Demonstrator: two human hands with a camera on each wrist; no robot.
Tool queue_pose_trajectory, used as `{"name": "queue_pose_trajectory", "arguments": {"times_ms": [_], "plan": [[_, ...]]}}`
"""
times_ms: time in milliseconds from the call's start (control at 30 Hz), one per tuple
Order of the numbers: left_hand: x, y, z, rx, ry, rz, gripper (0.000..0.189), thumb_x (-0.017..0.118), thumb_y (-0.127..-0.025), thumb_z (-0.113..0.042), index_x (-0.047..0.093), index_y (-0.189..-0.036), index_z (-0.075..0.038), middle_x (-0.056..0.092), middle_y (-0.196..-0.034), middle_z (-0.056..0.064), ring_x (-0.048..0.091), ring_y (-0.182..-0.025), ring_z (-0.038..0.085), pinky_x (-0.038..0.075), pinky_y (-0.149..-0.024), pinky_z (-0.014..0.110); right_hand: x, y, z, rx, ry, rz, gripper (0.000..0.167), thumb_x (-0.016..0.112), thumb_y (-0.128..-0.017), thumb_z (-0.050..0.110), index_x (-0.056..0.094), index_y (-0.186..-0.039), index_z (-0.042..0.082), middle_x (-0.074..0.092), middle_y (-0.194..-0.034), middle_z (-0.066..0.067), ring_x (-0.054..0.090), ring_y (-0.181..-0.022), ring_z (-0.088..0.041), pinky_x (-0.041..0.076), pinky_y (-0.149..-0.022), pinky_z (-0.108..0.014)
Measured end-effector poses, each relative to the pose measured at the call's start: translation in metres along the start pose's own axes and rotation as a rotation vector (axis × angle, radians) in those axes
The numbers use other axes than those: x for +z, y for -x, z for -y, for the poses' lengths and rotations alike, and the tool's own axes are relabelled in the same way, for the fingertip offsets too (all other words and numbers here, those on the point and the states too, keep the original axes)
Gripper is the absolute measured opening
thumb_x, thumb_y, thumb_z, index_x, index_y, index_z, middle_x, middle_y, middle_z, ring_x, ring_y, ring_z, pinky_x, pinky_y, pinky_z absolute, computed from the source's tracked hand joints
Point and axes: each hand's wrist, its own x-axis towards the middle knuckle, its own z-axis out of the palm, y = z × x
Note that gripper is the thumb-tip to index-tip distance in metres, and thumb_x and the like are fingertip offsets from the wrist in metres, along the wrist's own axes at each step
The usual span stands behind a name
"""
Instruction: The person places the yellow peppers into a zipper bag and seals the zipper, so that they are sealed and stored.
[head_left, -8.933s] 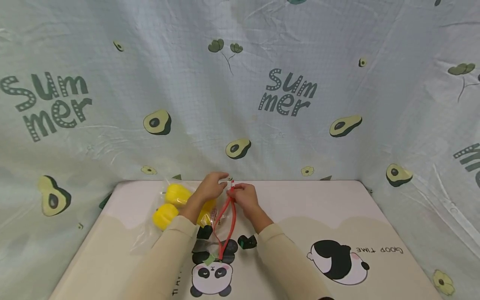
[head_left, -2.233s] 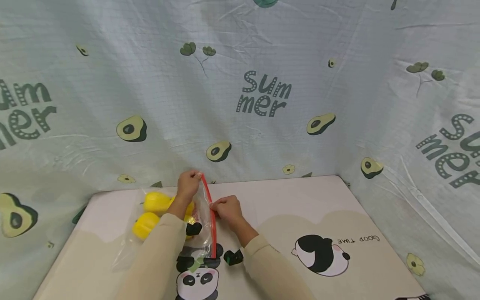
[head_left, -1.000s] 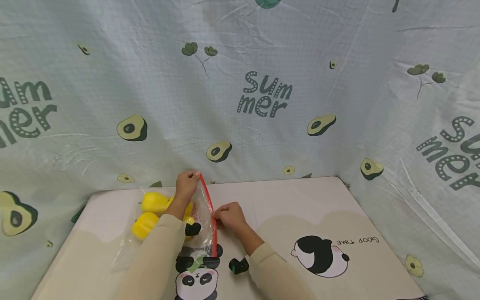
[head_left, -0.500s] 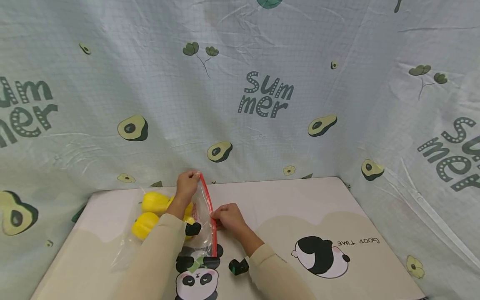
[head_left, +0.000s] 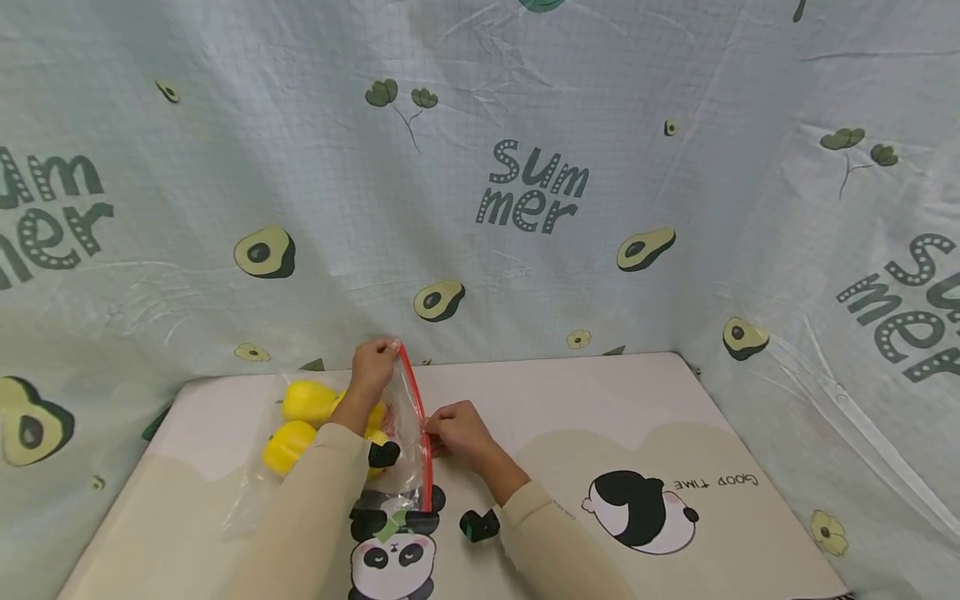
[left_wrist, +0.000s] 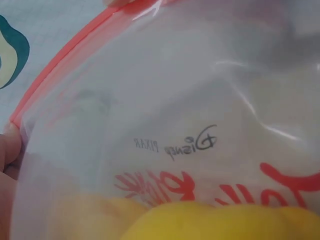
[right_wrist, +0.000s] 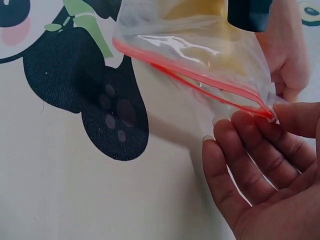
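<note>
A clear zip bag [head_left: 407, 471] with a red zip edge [head_left: 413, 379] lies on its side, its mouth toward the right. Inside are several yellow bell peppers [head_left: 288, 447], blurred through the plastic in the left wrist view. My left hand [head_left: 371, 369] pinches the far corner of the red edge and raises it. With thumb and index finger, my right hand [head_left: 463, 433] pinches a small clear slider [right_wrist: 272, 116] about midway along that edge; its other fingers lie loosely bent. In the right wrist view, two red strips [right_wrist: 200, 80] show a narrow gap between the slider and the near corner.
The pale table mat [head_left: 570, 400] bears a printed panda [head_left: 393, 554] below the bag and a printed dog [head_left: 643, 512] at the right. Behind the table's far edge hangs a curtain [head_left: 480, 208] with avocado prints. A black wrist camera [head_left: 480, 525] sits at my right wrist.
Earlier the red strips stood wide apart, both hands at the far end. Now my left hand pinches the far corner, and my right hand has come nearer me along the edge, almost still lately.
</note>
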Motion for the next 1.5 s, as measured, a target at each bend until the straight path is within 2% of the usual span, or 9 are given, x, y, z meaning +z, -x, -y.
{"name": "queue_pose_trajectory", "arguments": {"times_ms": [233, 567, 1000, 1200, 1500], "plan": [[-0.004, -0.003, -0.002, -0.006, 0.008, -0.011, 0.039, 0.046, -0.112, -0.027, 0.062, -0.131, 0.003, 0.055, -0.120, 0.017, 0.050, -0.111, 0.030, 0.048, -0.105, 0.044, -0.004, -0.002, 0.001, -0.023, 0.019, 0.034, 0.020, 0.066, -0.094, 0.013, 0.081, -0.091, 0.000, 0.072, -0.073, -0.007, 0.068, -0.059, -0.016, 0.063, -0.060, -0.028], [-0.006, -0.001, -0.003, -0.002, 0.008, -0.026, 0.036, 0.046, -0.112, -0.025, 0.062, -0.126, 0.004, 0.056, -0.116, 0.017, 0.050, -0.107, 0.029, 0.047, -0.100, 0.041, -0.006, -0.001, 0.001, -0.015, 0.044, 0.071, 0.020, 0.069, -0.095, 0.015, 0.081, -0.091, 0.001, 0.073, -0.073, -0.006, 0.069, -0.061, -0.016, 0.064, -0.063, -0.030], [-0.007, -0.001, 0.000, -0.012, 0.025, -0.022, 0.039, 0.045, -0.112, -0.027, 0.062, -0.131, 0.003, 0.056, -0.120, 0.017, 0.050, -0.111, 0.029, 0.047, -0.106, 0.043, -0.013, 0.000, -0.003, -0.061, 0.033, 0.182, 0.019, 0.071, -0.093, 0.013, 0.081, -0.091, -0.003, 0.073, -0.072, -0.006, 0.072, -0.062, -0.019, 0.066, -0.066, -0.034], [-0.007, 0.000, 0.001, -0.013, 0.034, -0.022, 0.040, 0.045, -0.113, -0.027, 0.061, -0.132, 0.003, 0.056, -0.122, 0.018, 0.050, -0.113, 0.030, 0.046, -0.108, 0.044, -0.017, 0.002, -0.007, -0.098, 0.026, 0.249, 0.021, 0.070, -0.094, 0.014, 0.082, -0.095, -0.003, 0.078, -0.079, -0.012, 0.074, -0.066, -0.021, 0.066, -0.070, -0.035], [-0.006, -0.002, 0.002, -0.027, 0.038, -0.012, 0.040, 0.045, -0.113, -0.026, 0.060, -0.135, 0.003, 0.056, -0.128, 0.019, 0.050, -0.116, 0.030, 0.046, -0.115, 0.048, -0.020, 0.000, -0.016, -0.117, -0.020, 0.318, 0.024, 0.069, -0.096, 0.015, 0.080, -0.100, -0.006, 0.079, -0.083, -0.013, 0.074, -0.067, -0.016, 0.066, -0.072, -0.034]]}}
